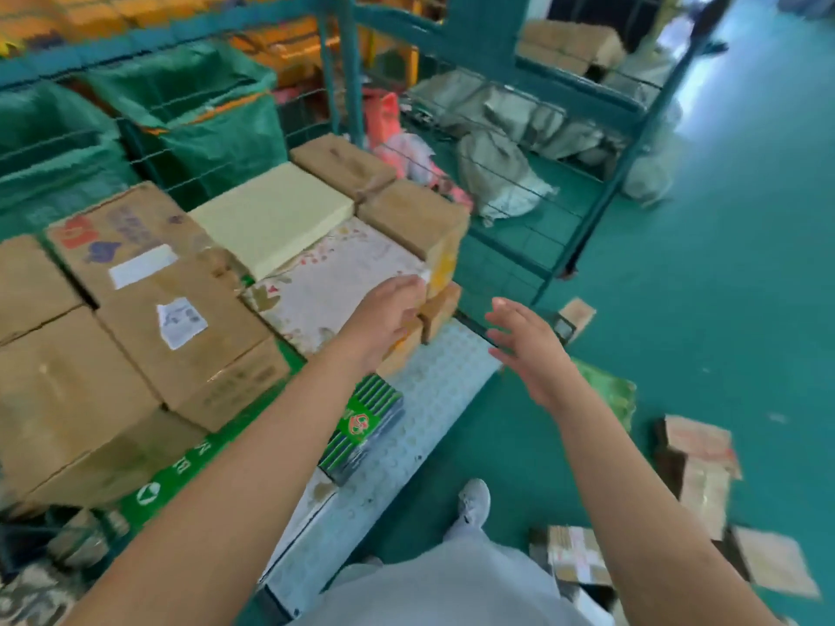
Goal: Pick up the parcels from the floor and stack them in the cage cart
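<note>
Head view shows my left hand point(384, 316) stretched out to the stack in the centre of the frame, fingers resting against the white patterned box point(334, 273) at its near corner; blur hides whether they curl round the edge or only press it, so I cannot tell the grip. I judge I am nudging that box square against the small brown boxes point(415, 214) beside it, so the layer sits flat. My right hand point(528, 350) hangs in the air right of centre, fingers spread and relaxed, holding nothing, apart from the stack.

The cage cart point(583, 205) fills the upper half, its green wire side standing just behind the stack. Big cardboard boxes point(149, 309) sit tight together at the left, probably packed close to save room. A pale yellow flat box point(271, 219) lies on top, above the white one. A green striped pack point(361, 426) leans low in the middle on a grey dimpled panel point(433, 399).

More parcels point(696, 458) wait on the green floor point(723, 264) at the lower right, so the job is partly done.

White shipping labels point(180, 320) are stuck on the big boxes, but their print is too blurred to read. The green pack bears a red and white logo I cannot make out.
</note>
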A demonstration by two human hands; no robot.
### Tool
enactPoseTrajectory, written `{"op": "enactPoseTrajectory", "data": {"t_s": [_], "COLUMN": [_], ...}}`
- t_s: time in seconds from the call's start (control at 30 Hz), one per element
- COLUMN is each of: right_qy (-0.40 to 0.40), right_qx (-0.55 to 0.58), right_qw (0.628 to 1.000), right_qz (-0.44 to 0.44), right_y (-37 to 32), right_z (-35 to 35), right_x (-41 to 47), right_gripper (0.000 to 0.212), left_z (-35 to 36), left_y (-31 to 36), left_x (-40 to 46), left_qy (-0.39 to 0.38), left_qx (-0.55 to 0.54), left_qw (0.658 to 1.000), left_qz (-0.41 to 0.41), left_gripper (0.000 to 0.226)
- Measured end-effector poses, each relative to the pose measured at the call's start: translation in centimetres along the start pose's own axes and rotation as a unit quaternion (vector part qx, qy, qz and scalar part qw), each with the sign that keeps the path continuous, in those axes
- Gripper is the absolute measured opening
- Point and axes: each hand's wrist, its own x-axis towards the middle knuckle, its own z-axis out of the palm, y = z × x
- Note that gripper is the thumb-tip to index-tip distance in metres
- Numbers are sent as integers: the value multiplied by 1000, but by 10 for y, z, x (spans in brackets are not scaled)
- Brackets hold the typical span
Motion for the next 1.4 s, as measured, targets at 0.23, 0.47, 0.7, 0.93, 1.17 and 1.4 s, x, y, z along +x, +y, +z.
{"op": "enactPoseTrajectory", "data": {"t_s": [0.23, 0.47, 0.7, 0.93, 1.17, 1.4], "right_qy": [139, 251, 308, 370, 434, 513], "right_qx": [84, 143, 167, 193, 231, 270], "right_qw": [987, 957, 936, 908, 869, 808], "right_qz": [12, 19, 21, 32, 61, 103], "right_y": [29, 49, 54, 69, 96, 125], "right_z": [-116, -241, -354, -451, -515, -563], "right_x": [-16, -22, -18, -25, -42, -51], "right_gripper": [44, 37, 33, 32, 28, 26], "left_z": [114, 242, 369, 496, 595, 700], "left_y": [9, 20, 42, 50, 44, 27], "left_x": [42, 84, 118, 149, 168, 195], "left_qy": [-89, -177, -236, -324, -402, -484], "left_qx": [56, 118, 177, 246, 325, 405], "left_qw": [994, 977, 956, 914, 856, 775], "left_qz": [-9, -21, -13, 12, 20, 31], "left_gripper": [8, 22, 21, 32, 35, 35]}}
